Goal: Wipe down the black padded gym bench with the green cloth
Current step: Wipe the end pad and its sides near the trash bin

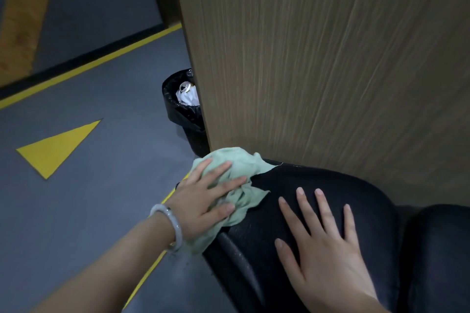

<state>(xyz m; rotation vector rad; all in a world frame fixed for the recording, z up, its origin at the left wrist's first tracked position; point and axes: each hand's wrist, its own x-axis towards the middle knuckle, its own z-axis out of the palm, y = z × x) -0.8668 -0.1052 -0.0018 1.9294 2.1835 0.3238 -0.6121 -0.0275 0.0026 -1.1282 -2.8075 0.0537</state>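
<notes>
The green cloth (236, 183) lies bunched on the far-left corner of the black padded gym bench (330, 198), its lower edge draping over the bench's side, just beside the wooden panel (318, 58). The left hand (203, 195) presses it flat, fingers spread; the grip is open, a palm-down hold rather than a pinch, so nothing is clasped. The right hand (323, 239) rests flat and empty on the padding, fingers splayed, apparently steadying. The cloth looks light, soft and limp (it will fold and slide under the palm, so pressing through the bunched middle should control it best); the upholstery appears smooth, cushioned and slightly yielding. A lined waste bin (183, 104) stands on the floor behind the corner. No brand, label or legible writing is visible; the floor carries only a yellow triangle (56, 150) and lines.
</notes>
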